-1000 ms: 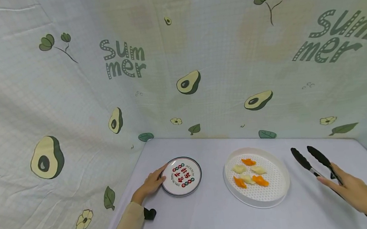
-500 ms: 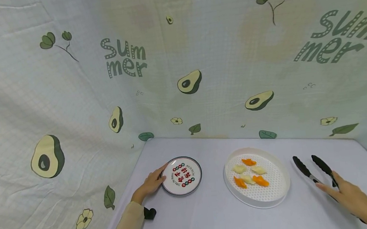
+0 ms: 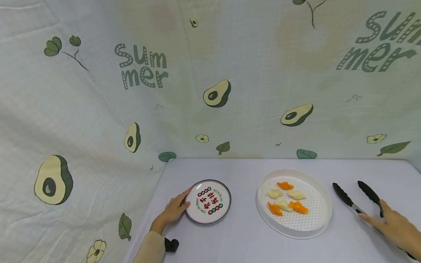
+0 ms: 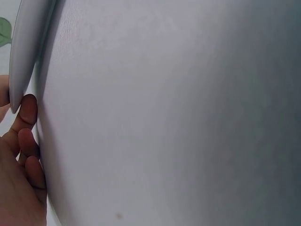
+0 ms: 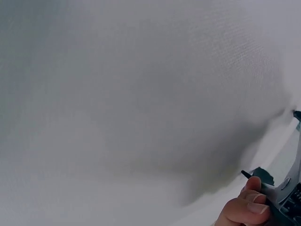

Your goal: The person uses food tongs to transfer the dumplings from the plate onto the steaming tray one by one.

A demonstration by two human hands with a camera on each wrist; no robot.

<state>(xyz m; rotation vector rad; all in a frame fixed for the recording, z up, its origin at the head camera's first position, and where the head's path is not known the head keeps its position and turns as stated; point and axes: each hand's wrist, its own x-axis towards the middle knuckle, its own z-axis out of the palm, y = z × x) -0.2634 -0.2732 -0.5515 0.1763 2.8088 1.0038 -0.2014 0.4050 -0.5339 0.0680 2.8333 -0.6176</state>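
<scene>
In the head view, my left hand [image 3: 174,209] pinches the left rim of a small round white plate [image 3: 208,202] with red characters and a dark edge line. The left wrist view has the plate's pale underside [image 4: 29,47] between the thumb side and the curled fingers [image 4: 29,110], which lie against the table. Over at the right, my right hand [image 3: 401,225] grips kitchen tongs [image 3: 343,194] with black tips. Their arms are spread, with nothing between them. Only part of the tongs [image 5: 292,188] shows in the right wrist view, beside the fingers [image 5: 244,209].
A round white tray [image 3: 324,196] with a dotted base stands between plate and tongs. Several small dumpling-shaped pieces lie in it, orange ones [image 3: 298,207] and pale yellow ones [image 3: 296,195]. A printed cloth [image 3: 249,61] hangs behind the white table [image 3: 243,249].
The right hand has moved slightly left and down with the tongs, whose tips now stand farther apart and lower in the head view. Left hand, plate and tray stay put.
</scene>
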